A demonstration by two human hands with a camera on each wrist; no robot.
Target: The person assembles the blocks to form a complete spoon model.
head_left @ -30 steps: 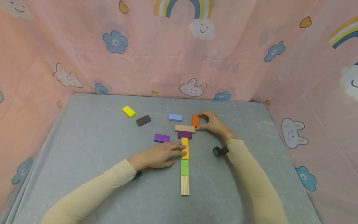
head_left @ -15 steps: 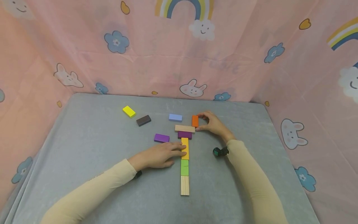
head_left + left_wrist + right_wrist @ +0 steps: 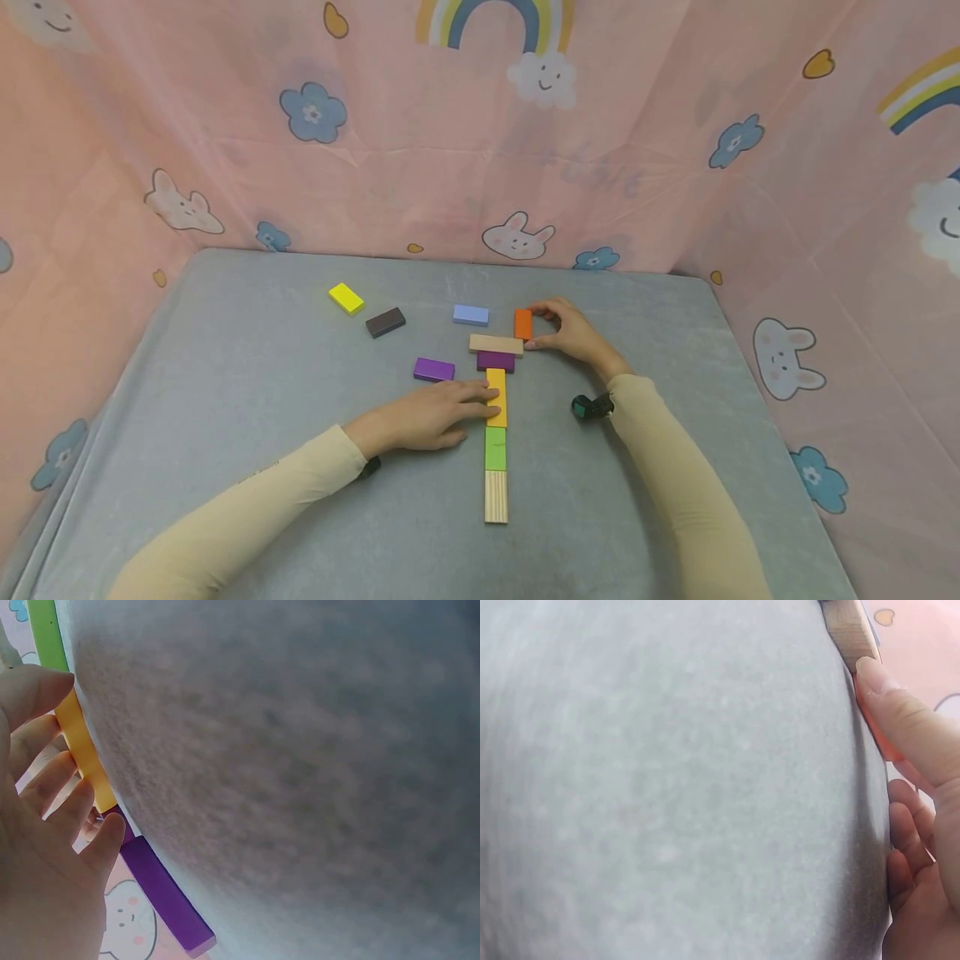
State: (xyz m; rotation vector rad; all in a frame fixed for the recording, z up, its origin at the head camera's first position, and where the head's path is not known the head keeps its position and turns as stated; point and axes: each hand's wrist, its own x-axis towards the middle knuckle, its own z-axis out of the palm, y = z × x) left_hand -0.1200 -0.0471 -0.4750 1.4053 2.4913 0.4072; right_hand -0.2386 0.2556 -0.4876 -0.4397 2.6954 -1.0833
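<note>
In the head view, a row of wooden blocks runs away from me: a striped bare one [image 3: 497, 500], a green one [image 3: 496, 450] and a yellow-orange one [image 3: 501, 402]. A dark purple block [image 3: 496, 362] and a pale wood block [image 3: 495, 343] lie crosswise at its far end. My left hand [image 3: 420, 415] rests its outstretched fingertips on the yellow-orange block. At the pale block's right end, my right hand [image 3: 576, 333] holds an orange block [image 3: 522, 322] between thumb and forefinger; the right wrist view shows the thumb [image 3: 904, 724] along it.
Loose blocks lie around: light blue [image 3: 471, 315] behind the row, bright purple [image 3: 434, 369] just beyond my left hand, dark brown [image 3: 386, 322] and bright yellow [image 3: 346, 298] farther back left. A pink printed curtain [image 3: 420, 183] hangs behind the grey cloth-covered table [image 3: 262, 375].
</note>
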